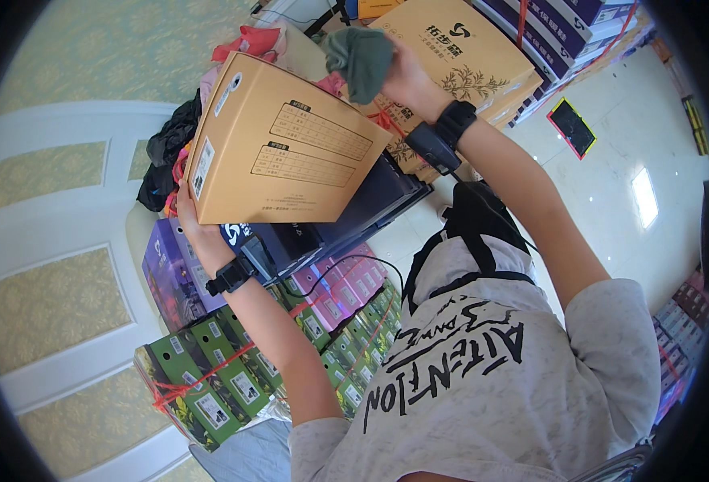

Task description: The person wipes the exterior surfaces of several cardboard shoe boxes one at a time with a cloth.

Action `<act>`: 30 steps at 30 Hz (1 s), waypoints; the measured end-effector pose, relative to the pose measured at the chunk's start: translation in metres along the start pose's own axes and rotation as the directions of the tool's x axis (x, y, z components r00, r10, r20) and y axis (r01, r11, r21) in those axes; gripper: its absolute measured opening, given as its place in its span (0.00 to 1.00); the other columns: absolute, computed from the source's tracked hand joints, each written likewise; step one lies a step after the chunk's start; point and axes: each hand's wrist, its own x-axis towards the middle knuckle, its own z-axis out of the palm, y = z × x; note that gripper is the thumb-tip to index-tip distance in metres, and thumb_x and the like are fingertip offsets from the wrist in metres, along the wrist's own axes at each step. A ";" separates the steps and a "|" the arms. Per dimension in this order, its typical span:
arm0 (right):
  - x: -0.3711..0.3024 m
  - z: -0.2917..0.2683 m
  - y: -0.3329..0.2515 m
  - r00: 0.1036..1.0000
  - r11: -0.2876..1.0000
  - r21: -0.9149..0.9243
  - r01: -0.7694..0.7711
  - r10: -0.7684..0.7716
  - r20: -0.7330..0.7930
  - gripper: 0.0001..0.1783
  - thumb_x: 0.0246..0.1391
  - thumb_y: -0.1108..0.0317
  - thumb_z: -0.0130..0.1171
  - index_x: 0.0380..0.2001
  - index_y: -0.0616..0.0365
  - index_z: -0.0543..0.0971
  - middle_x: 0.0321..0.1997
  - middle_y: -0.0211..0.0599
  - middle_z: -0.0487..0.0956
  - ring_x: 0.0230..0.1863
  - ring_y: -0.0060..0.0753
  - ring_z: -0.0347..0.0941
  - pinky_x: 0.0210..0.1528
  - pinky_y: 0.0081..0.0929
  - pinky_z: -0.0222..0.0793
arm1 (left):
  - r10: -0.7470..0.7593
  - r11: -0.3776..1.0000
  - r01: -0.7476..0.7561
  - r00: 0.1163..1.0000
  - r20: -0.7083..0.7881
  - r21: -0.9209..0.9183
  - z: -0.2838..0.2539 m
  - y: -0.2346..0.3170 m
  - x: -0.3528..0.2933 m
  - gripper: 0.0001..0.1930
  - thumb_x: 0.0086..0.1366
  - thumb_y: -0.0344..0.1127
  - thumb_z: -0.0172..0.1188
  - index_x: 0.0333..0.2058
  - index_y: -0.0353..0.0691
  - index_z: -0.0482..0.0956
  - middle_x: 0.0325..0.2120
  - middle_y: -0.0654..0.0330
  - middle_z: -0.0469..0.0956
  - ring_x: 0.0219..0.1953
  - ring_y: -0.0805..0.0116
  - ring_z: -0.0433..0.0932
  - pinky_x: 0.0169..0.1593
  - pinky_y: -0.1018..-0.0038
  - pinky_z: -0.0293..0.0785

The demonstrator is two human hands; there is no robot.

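The left hand (187,210) grips the lower corner of a tan rectangular cardboard box (282,145), fingers wrapped under its edge, holding it tilted up in front of the chest. The right hand (402,72) is raised above the box's far corner, fingers closed around a bunched grey-green cloth (360,58) that hangs clear of the box. Judging by this, the cloth is already in hand and the box is lifted, but the two are apart, so any bringing together is not yet done. Both wrists carry black strapped devices (230,277). Room is tight: a stack of tan cartons (467,56) sits just behind the right hand, bundles of green boxes tied with red string (210,377) and pink boxes (346,285) crowd below, while the pale tiled floor (611,185) to the right lies open.
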 end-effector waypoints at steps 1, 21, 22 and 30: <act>-0.014 0.006 -0.007 0.999 0.991 0.129 0.019 -0.025 0.044 0.29 0.57 0.49 0.41 0.53 0.61 0.63 0.56 0.48 0.65 0.56 0.49 0.61 0.60 0.51 0.54 | 0.000 1.000 0.000 1.000 0.022 -0.006 0.000 0.001 0.000 0.23 0.68 0.44 0.37 0.54 0.33 0.60 0.50 0.49 0.68 0.50 0.57 0.70 0.53 0.65 0.67; -0.052 -0.087 -0.042 0.973 0.953 0.206 0.223 -0.203 -0.112 0.37 0.56 0.40 0.37 0.57 0.60 0.59 0.61 0.45 0.60 0.61 0.46 0.55 0.64 0.49 0.46 | 0.032 0.998 -0.034 0.998 0.046 0.046 -0.010 0.002 0.014 0.21 0.68 0.40 0.36 0.53 0.31 0.61 0.48 0.48 0.70 0.46 0.59 0.74 0.49 0.67 0.72; -0.051 -0.092 -0.041 0.973 0.953 0.207 0.223 -0.203 -0.112 0.37 0.56 0.40 0.37 0.57 0.60 0.59 0.61 0.45 0.60 0.61 0.46 0.55 0.64 0.49 0.46 | 0.021 0.999 -0.023 0.999 0.044 0.042 -0.009 0.002 0.014 0.22 0.68 0.42 0.37 0.53 0.32 0.62 0.48 0.49 0.70 0.47 0.59 0.73 0.50 0.67 0.70; -0.056 -0.106 -0.030 0.988 0.981 0.121 0.150 -0.144 -0.055 0.24 0.50 0.70 0.49 0.51 0.64 0.62 0.54 0.45 0.66 0.56 0.44 0.62 0.60 0.44 0.57 | 0.025 0.999 -0.026 0.999 0.045 0.043 -0.010 0.003 0.016 0.23 0.68 0.44 0.38 0.53 0.32 0.62 0.49 0.50 0.70 0.48 0.59 0.72 0.52 0.68 0.68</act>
